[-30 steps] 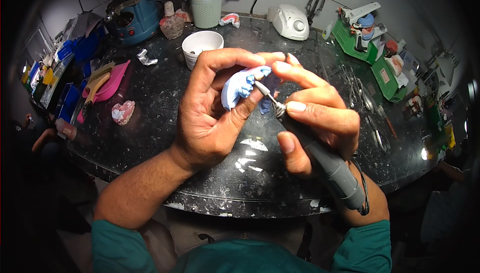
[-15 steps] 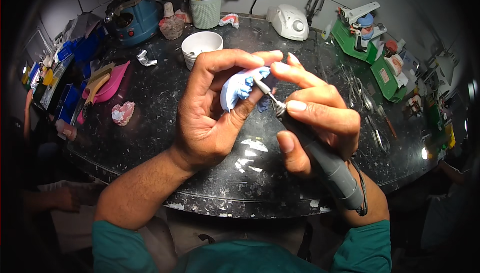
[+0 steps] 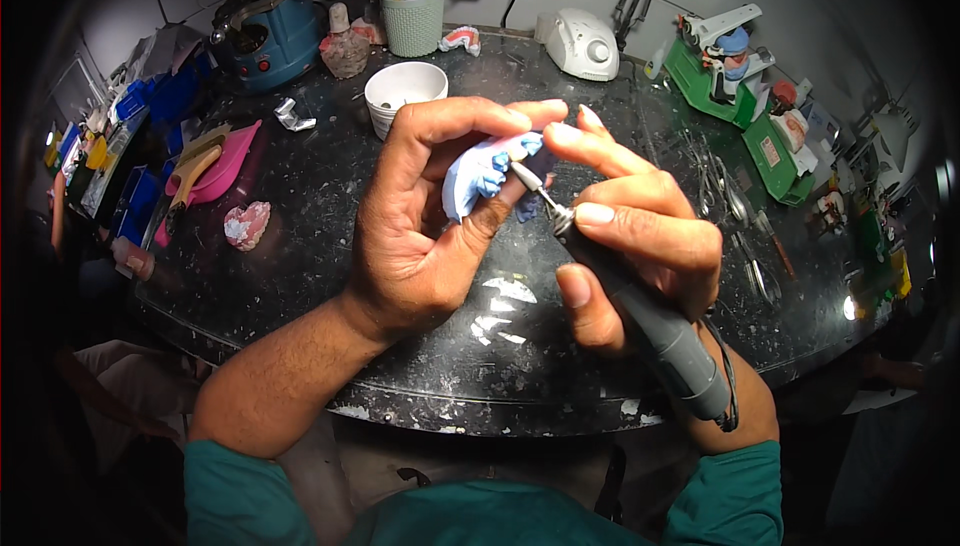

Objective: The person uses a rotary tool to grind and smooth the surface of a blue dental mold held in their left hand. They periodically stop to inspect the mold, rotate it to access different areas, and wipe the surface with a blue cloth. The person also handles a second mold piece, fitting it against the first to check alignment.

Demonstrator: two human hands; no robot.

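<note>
My left hand (image 3: 415, 221) is closed around a blue dental model (image 3: 468, 181), a curved plaster arch with tooth shapes along its edge. Its thumb presses the near side while the fingers curl over the far side. In my right hand (image 3: 640, 226) is a dark grey dental handpiece (image 3: 655, 341), held like a pen with its cord hanging by the wrist. A pale, tapered grinding tip (image 3: 525, 176) on the tool lies against or very close to the teeth of the model. Contact cannot be made out for certain. The right fingertips reach close to the model's far end.
A white bowl (image 3: 405, 84) stands beyond my left hand. On the left are a pink heart-shaped piece (image 3: 247, 225) and a pink tray (image 3: 225, 171). A blue machine (image 3: 268, 41) and a white control box (image 3: 582, 44) stand behind. Metal tools (image 3: 735, 206) and green articulator trays (image 3: 700, 81) lie right.
The tool's tip has shifted very slightly down along the model. Both hands keep their hold in nearly the same place. At lower left, another person's arm has moved.
</note>
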